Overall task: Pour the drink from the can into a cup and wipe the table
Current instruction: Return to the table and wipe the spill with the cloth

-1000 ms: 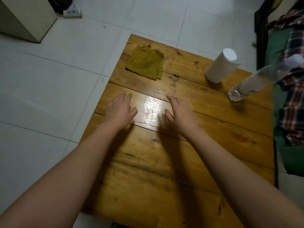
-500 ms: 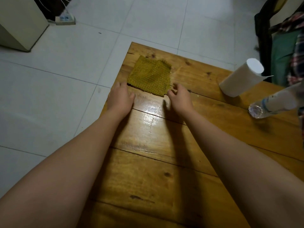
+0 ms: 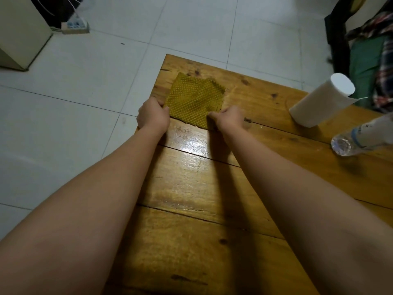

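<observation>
Lying flat near the far left corner of the wooden table (image 3: 212, 220), a yellow-green dotted cloth (image 3: 194, 101) is gripped at its near edge by both hands. The left hand (image 3: 153, 116) is closed at the cloth's near left corner; its fingers are curled under and mostly hidden behind the back of the hand, with the cloth edge meeting them at the knuckles. The right hand (image 3: 228, 119) is closed at the near right corner, where the fabric is bunched slightly against its curled fingers. How much cloth is taken inside either grip cannot be told. The rest of the cloth is spread out beyond the fingers, toward the table's far edge.

A glossy patch is seen on the boards just behind both wrists, between the two forearms. Well to the right of the right-hand fingers, a white paper roll (image 3: 321, 101) is stood on the table. Beyond it, at the right border of the view, a clear plastic bottle (image 3: 359, 138) is seen on the table, partly cut off by the frame. No can or cup is shown in this view.

Left of the left-hand fingers, only white floor tiles (image 3: 85, 81) are seen. A power strip (image 3: 74, 25) lies on the floor far beyond them. Plaid fabric (image 3: 380, 60) is visible at the upper right.
</observation>
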### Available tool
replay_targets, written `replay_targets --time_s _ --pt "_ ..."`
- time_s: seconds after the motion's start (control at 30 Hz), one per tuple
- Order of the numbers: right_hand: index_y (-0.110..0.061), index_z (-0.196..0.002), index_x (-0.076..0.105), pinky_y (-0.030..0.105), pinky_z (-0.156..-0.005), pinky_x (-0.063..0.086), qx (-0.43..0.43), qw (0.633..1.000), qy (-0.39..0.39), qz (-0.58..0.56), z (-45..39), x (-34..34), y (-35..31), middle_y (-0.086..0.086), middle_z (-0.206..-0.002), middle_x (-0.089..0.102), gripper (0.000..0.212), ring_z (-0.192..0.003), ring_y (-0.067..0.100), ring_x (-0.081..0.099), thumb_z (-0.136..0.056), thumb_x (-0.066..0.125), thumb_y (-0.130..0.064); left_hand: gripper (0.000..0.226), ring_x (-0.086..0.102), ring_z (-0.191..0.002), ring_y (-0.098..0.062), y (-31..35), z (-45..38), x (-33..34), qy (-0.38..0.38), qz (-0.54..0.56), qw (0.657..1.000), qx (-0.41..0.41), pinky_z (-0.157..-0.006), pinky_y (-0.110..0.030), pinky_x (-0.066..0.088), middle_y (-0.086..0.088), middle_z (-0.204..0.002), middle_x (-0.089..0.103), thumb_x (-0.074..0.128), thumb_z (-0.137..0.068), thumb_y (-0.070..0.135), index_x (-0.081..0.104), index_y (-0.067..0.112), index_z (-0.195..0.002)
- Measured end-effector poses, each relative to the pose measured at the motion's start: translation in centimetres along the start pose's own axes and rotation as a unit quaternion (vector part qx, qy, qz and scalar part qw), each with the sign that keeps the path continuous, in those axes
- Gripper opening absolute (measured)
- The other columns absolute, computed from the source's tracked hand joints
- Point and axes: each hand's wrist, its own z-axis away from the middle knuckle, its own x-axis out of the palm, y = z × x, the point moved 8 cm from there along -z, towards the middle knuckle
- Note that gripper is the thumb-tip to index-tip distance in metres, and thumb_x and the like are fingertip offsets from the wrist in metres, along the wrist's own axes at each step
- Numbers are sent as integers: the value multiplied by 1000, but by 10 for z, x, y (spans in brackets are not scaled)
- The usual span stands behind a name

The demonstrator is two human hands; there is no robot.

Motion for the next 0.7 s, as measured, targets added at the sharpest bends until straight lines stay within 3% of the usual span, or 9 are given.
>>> replay_targets --time_s 0.07,0.13,0.2,0.27,0.37,0.43,0.53,0.7 --pt "-14 -61 45 38 -73 49 8 999 -12 -28 1 4 0 9 -79 58 32 -81 26 60 -79 70 -21 18 56 -107 -29 0 0 0 -5 22 1000 -1 -93 -41 46 -8 -114 62 54 -90 20 62 10 -103" --pt "-16 -59 47 40 -77 50 14 998 -18 -61 2 5 2 4 -71 57 30 -83 27 61 -79 70 -16 15 56 -103 -26 1 1 0 -15 51 999 -1 -92 -40 47 -6 -110 62 55 -89 19 61 12 -100" --pt "-19 -61 49 34 -68 49 19 995 -23 -92 6 5 4 0 -69 55 26 -78 22 59 -80 67 -16 8 57 -93 -23 3 4 1 -31 98 995 -6 -83 -36 49 -3 -98 61 55 -86 18 59 14 -91" --pt "-18 -67 50 26 -55 42 12 992 -36 -122 14 2 4 -2 -68 53 20 -68 15 53 -82 63 -16 6 54 -79 -22 5 9 2 -50 161 985 -23 -64 -31 45 1 -82 56 57 -83 17 53 17 -79" --pt "-18 -66 49 26 -58 42 -5 976 -55 -210 26 -5 2 0 -70 53 21 -66 15 51 -84 58 -12 13 46 -66 -15 12 20 0 -69 225 971 -34 -50 -26 34 3 -73 50 58 -82 18 47 19 -74" --pt "-19 -64 50 29 -59 41 -2 960 -61 -274 33 -12 3 1 -68 52 23 -65 16 50 -84 57 -9 17 43 -64 -12 18 31 -2 -75 235 969 -20 -51 -26 34 3 -72 47 58 -82 20 44 20 -71" --pt "-18 -64 48 20 -46 35 18 942 -56 -331 46 -26 9 -1 -60 48 25 -53 10 45 -84 55 -6 17 47 -74 -15 26 49 -6 -90 252 963 -8 -68 -29 42 4 -74 48 55 -83 21 45 19 -70" --pt "-16 -71 50 27 -55 40 63 917 -67 -389 78 -50 25 2 -69 52 18 -61 13 50 -87 53 -9 16 47 -80 -18 37 93 -3 -145 306 940 -30 -83 -39 48 1 -77 46 50 -86 16 44 16 -72"
